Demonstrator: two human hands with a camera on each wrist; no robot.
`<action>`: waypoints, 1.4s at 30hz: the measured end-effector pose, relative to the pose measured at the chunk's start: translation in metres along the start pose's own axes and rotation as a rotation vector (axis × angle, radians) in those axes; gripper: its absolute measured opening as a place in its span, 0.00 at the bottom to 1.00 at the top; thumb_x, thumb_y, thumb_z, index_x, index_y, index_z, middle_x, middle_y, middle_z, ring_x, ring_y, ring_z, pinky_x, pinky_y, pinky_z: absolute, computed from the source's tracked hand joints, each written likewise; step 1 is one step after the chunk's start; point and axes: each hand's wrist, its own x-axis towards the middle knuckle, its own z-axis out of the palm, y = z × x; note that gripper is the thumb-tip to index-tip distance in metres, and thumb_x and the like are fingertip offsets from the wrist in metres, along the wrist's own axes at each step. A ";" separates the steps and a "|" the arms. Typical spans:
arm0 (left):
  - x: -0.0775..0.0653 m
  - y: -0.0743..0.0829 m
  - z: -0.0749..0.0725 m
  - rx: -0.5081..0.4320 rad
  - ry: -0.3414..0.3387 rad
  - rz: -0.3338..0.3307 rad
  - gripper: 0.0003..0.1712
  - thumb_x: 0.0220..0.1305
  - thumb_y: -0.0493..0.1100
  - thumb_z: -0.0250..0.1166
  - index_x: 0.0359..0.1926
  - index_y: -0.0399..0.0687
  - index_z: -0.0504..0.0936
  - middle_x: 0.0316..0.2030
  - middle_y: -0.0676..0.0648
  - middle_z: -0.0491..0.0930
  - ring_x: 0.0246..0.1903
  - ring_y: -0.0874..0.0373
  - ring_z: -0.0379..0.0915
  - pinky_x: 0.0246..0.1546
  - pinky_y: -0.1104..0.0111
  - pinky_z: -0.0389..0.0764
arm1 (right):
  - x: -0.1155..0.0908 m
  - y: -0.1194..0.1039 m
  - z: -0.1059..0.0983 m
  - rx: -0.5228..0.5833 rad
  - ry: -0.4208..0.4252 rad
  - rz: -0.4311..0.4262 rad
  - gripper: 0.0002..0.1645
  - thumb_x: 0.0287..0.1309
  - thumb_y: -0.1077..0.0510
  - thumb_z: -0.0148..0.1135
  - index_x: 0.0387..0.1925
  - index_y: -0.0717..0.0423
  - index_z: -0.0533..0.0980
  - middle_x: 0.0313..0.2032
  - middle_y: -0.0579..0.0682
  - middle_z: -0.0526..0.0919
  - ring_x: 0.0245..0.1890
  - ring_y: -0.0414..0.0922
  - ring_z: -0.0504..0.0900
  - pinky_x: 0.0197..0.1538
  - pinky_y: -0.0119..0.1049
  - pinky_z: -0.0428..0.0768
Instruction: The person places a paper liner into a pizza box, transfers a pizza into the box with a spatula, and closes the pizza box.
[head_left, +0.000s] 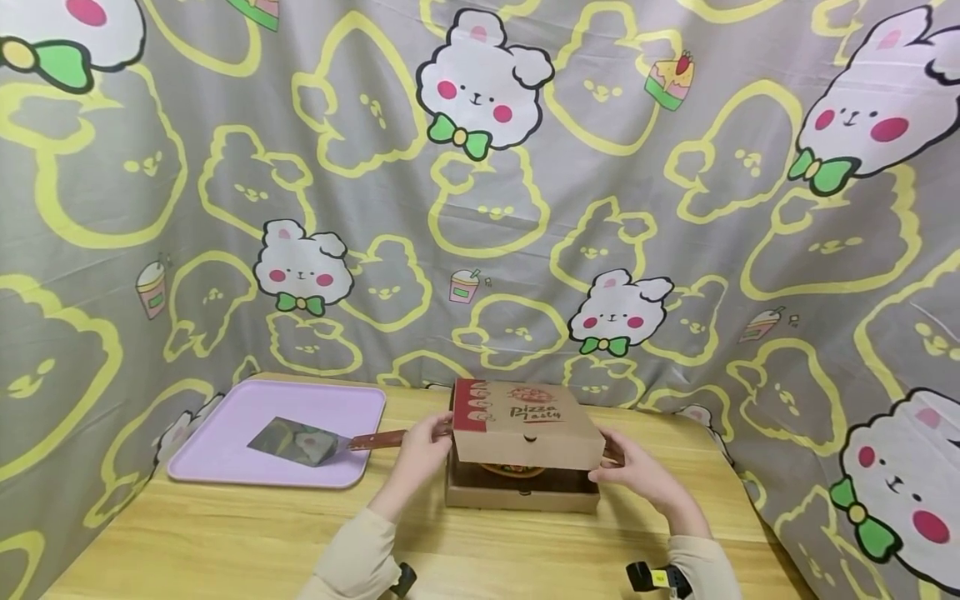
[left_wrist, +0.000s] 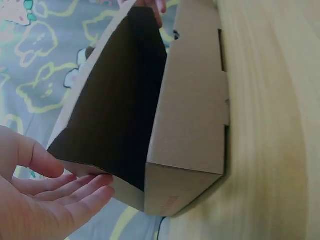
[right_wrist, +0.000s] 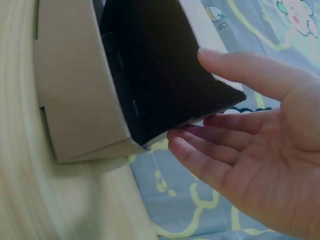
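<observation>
A brown cardboard pizza box [head_left: 522,500] stands on the table, its printed lid [head_left: 551,417] partly raised at the front. Through the gap shows the edge of a pizza [head_left: 513,472] with colourful toppings. My left hand [head_left: 425,446] holds the lid's left side, thumb by the front corner and fingers along the side wall in the left wrist view. On the right side my right hand [head_left: 633,468] grips the lid, its thumb [right_wrist: 220,62] at the front edge and its fingers [right_wrist: 210,145] against the side wall. The dark inside of the lid shows in both wrist views.
To the left lies a lilac tray [head_left: 206,429]. A spatula has its metal blade [head_left: 296,442] on the tray, and its wooden handle [head_left: 375,439] reaches past the tray's right rim toward my left hand. A patterned curtain [head_left: 390,200] surrounds the wooden table [head_left: 247,533].
</observation>
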 end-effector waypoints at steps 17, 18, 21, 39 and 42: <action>-0.009 -0.009 -0.002 0.073 -0.125 -0.068 0.26 0.58 0.32 0.55 0.59 0.28 0.74 0.47 0.33 0.84 0.43 0.49 0.80 0.35 0.67 0.78 | 0.000 -0.001 0.018 -0.077 0.084 0.160 0.42 0.59 0.51 0.66 0.67 0.69 0.61 0.64 0.68 0.70 0.66 0.63 0.68 0.64 0.56 0.71; -0.010 -0.009 -0.002 0.068 -0.129 -0.075 0.26 0.58 0.32 0.55 0.60 0.28 0.73 0.47 0.33 0.83 0.42 0.50 0.80 0.34 0.68 0.77 | -0.001 0.000 0.018 -0.072 0.081 0.160 0.42 0.60 0.51 0.65 0.67 0.69 0.60 0.65 0.68 0.69 0.66 0.64 0.67 0.64 0.57 0.71; -0.010 -0.011 -0.004 0.029 -0.147 -0.101 0.27 0.58 0.32 0.54 0.60 0.29 0.74 0.47 0.33 0.83 0.39 0.52 0.78 0.30 0.69 0.75 | -0.002 0.000 0.018 -0.065 0.069 0.157 0.43 0.62 0.50 0.64 0.68 0.69 0.59 0.66 0.68 0.68 0.66 0.64 0.67 0.64 0.56 0.71; -0.013 -0.010 -0.016 0.125 -0.183 -0.090 0.22 0.62 0.36 0.60 0.57 0.34 0.76 0.46 0.36 0.83 0.45 0.44 0.81 0.43 0.57 0.83 | -0.011 -0.007 0.009 -0.087 0.167 0.171 0.42 0.65 0.52 0.60 0.72 0.65 0.55 0.65 0.70 0.67 0.64 0.64 0.69 0.65 0.58 0.70; -0.016 -0.006 -0.015 0.145 -0.177 -0.079 0.23 0.64 0.38 0.61 0.58 0.34 0.75 0.45 0.36 0.83 0.44 0.45 0.81 0.42 0.57 0.83 | -0.015 -0.008 0.007 -0.097 0.194 0.165 0.40 0.66 0.52 0.58 0.71 0.65 0.56 0.64 0.69 0.68 0.63 0.63 0.70 0.63 0.58 0.72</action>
